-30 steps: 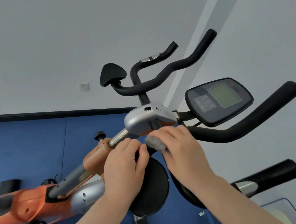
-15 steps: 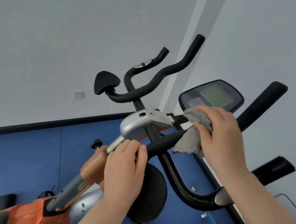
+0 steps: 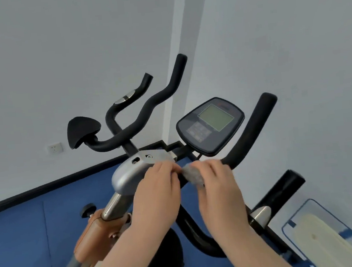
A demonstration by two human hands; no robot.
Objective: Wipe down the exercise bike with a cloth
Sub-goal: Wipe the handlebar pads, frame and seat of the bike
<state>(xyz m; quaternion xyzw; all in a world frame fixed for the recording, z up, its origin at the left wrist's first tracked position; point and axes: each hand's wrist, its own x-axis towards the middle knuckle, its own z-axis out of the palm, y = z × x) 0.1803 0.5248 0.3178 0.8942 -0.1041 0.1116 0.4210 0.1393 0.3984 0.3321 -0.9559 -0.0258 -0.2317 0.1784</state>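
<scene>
Gripping the grey cloth (image 3: 193, 174) in my right hand (image 3: 216, 185), I have my fingers curled over it and pressed down on the black handlebar (image 3: 254, 130) of the exercise bike (image 3: 129, 176), at the spot where the bar meets the centre of the frame. The cloth is bunched small, and only a crumpled edge of it shows between my two hands. My left hand (image 3: 157, 191) sits just beside the right, fingers bent and closed over the same bar, its fingertips touching the edge of the cloth; whether they pinch the cloth I cannot tell. Both forearms reach up from the bottom of the view.

Just above my left knuckles is the silver housing (image 3: 127, 174) at the top of the stem, with a chrome post (image 3: 111, 206) running down from it into an orange frame piece (image 3: 88, 238). A black knob (image 3: 88, 209) stands beside that post. The console (image 3: 211, 125) with its pale green screen tilts up behind my right hand, apart from it. Further back, a second set of black handlebars (image 3: 139, 115) curves upward, with a black pad (image 3: 82, 129) at its left end. Blue flooring (image 3: 20, 245) lies below, and a white wall socket (image 3: 55, 148) is on the wall at the left. A clear panel with a pale board (image 3: 322, 237) lies at the lower right.
</scene>
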